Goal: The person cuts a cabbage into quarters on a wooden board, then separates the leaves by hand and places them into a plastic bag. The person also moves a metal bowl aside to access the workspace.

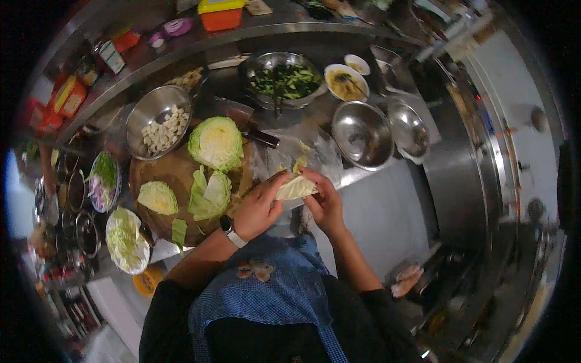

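A pale cabbage piece (296, 188) is held between my two hands, just off the right side of a round wooden chopping board (177, 174). My left hand (259, 206), with a watch at the wrist, grips its left end. At its right end are the fingers of my right hand (326, 204). On the board lie a large cut cabbage (217, 143), a smaller cabbage wedge (158, 198), a loose-leaved cabbage chunk (213, 195) and a leaf scrap (179, 231). Behind my hands, a clear plastic bag (313, 149) with leaf bits lies on the counter. A cleaver's dark handle (263, 137) points towards the bag.
A steel bowl of white cubes (165, 131), a bowl of chopped greens (286, 81) and a bowl of yellow mixture (346, 83) stand behind. An empty steel bowl (362, 136) is at the right. A plate of cabbage leaves (127, 240) stands left, below a raised steel shelf (290, 29).
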`<act>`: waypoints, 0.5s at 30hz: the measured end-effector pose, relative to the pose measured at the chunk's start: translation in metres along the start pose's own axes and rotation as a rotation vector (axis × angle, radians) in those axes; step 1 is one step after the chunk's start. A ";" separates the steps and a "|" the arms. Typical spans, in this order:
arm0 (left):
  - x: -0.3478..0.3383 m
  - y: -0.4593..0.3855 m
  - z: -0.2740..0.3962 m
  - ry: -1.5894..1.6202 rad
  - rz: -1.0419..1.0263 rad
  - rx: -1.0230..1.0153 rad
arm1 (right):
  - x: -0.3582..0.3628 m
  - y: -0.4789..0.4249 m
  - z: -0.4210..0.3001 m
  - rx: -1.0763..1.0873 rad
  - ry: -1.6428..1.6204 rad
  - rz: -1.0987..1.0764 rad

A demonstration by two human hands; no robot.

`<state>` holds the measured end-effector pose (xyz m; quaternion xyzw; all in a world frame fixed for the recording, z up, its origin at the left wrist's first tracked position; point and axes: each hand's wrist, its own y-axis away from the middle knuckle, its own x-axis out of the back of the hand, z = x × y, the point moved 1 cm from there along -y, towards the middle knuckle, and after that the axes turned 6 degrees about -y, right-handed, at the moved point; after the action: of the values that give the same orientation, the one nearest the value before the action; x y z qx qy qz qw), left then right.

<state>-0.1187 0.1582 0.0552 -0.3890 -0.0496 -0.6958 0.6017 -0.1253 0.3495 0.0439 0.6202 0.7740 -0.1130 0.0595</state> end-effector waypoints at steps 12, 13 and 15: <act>-0.069 -0.023 -0.001 0.530 0.015 0.845 | 0.094 -0.103 0.038 -0.429 -0.032 -0.679; -0.073 -0.026 -0.001 0.579 0.069 0.906 | 0.095 -0.107 0.047 -0.474 -0.099 -0.668; -0.078 -0.023 -0.008 0.689 0.140 0.953 | 0.094 -0.108 0.058 -0.593 -0.259 -0.600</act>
<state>-0.1451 0.2224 0.0119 0.1702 -0.1325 -0.6418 0.7359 -0.2544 0.4017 -0.0229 0.3048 0.9050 0.0248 0.2956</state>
